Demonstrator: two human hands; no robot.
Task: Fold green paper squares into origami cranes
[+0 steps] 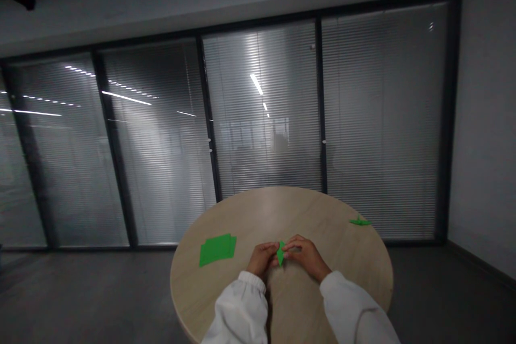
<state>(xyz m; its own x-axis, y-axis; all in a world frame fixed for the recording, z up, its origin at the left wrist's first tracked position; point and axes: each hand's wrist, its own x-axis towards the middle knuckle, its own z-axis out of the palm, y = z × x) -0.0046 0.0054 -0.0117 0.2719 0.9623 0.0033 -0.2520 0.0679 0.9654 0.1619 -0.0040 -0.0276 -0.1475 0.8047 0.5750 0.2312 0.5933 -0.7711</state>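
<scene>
Between my two hands, above the near middle of the round table, is a small piece of folded green paper point(281, 253), narrow with a pointed lower end. My left hand point(263, 259) pinches its left side between thumb and fingers. From the right, the fingertips of my right hand point(306, 256) close on its upper right edge. The fingers cover part of the paper, so its full shape is hidden. Off to the left lie flat green paper sheets point(216, 250), stacked slightly askew. A finished-looking folded green paper figure point(359, 221) rests near the table's right edge.
The round wooden table point(282, 207) has a curved edge on all visible sides. Behind it stands a glass partition point(266, 118) with blinds and dark frames. A pale wall point(484, 118) rises at the right, and grey floor point(100, 295) surrounds the table.
</scene>
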